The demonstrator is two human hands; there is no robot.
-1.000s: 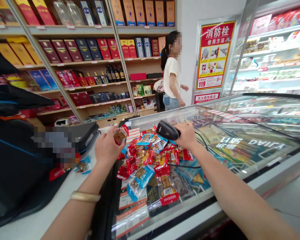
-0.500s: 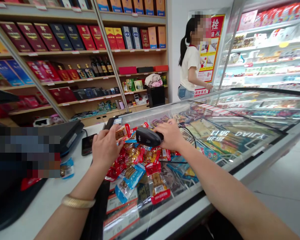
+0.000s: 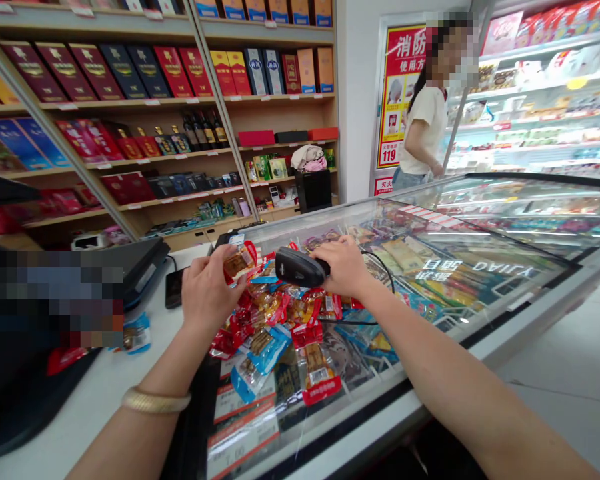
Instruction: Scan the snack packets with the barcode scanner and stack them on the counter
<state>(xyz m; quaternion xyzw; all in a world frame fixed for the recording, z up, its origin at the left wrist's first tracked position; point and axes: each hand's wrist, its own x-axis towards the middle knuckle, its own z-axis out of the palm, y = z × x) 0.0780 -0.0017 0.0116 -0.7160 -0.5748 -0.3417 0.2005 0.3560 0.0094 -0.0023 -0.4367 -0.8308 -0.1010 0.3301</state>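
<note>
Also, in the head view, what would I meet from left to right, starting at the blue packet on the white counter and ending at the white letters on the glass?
Blue packet, black phone, left hand, black scanner, right hand, white letters.

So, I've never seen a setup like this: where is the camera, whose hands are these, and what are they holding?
There is no robot here. Every picture comes from one camera worn on a person's head, looking forward and down past their own bare arms. Their left hand pinches a small red-ended snack packet; their right hand grips a black handheld barcode scanner. Below lies a heap of red and blue snack packets on a glass-topped display case. To the left, a dark phone lies on a white counter. Another person stands beyond the case.
</note>
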